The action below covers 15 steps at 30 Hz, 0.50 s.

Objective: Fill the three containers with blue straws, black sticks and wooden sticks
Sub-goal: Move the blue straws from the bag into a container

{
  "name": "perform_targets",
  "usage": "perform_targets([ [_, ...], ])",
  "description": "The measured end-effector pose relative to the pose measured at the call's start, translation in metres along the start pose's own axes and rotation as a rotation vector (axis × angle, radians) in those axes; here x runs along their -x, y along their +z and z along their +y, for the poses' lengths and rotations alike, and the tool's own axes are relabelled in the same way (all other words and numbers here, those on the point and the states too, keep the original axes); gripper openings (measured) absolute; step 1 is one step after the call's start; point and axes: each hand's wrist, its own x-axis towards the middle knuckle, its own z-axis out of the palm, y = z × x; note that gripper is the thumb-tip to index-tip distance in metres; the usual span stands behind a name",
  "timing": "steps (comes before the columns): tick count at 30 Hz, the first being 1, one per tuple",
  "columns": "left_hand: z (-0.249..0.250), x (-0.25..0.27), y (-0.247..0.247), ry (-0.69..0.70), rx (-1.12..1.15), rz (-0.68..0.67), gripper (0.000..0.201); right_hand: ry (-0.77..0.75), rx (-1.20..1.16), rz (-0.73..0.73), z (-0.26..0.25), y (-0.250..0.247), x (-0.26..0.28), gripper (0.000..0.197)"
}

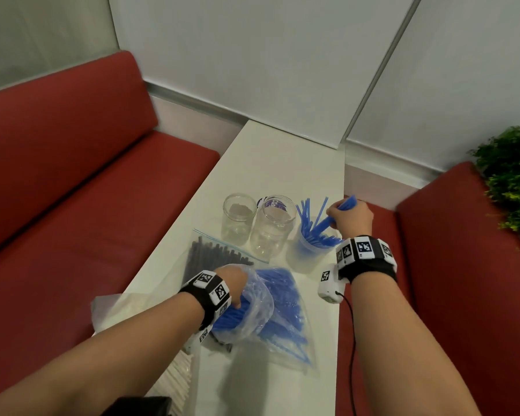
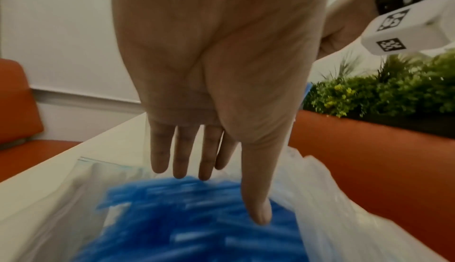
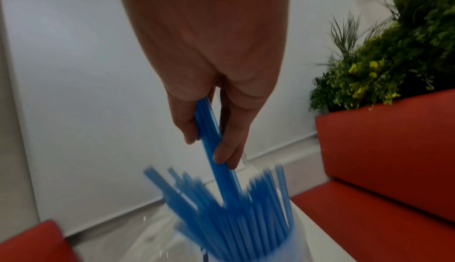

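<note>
Three containers stand mid-table: two clear glass jars (image 1: 239, 217) (image 1: 272, 225) holding no sticks, and a translucent cup (image 1: 308, 253) with blue straws (image 3: 246, 217) fanned out in it. My right hand (image 1: 350, 217) (image 3: 209, 145) grips a bundle of blue straws (image 1: 327, 220) above the cup, their lower ends inside it. My left hand (image 1: 233, 285) (image 2: 226, 196) reaches into the mouth of a clear bag of blue straws (image 1: 282, 310), fingers straight, thumb tip touching the straws (image 2: 197, 227). A zip bag of black sticks (image 1: 216, 256) lies left of it.
The narrow white table (image 1: 282, 163) runs between two red benches (image 1: 87, 175) (image 1: 463, 265). A bag of pale sticks (image 1: 177, 376) lies at the table's near left edge. A green plant (image 1: 511, 178) stands behind the right bench. The cup sits near the table's right edge.
</note>
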Motion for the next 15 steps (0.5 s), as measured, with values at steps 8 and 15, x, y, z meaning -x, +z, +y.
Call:
perform_targets([
  [8,0.004,-0.016,0.015,-0.119,-0.076,-0.056,0.038,0.01,0.022,0.007,0.014,0.021,0.008,0.042],
  [15,-0.002,-0.029,0.013,-0.228,-0.06,-0.324,0.044,-0.301,0.211,0.188,0.017,0.037,0.024,0.036],
])
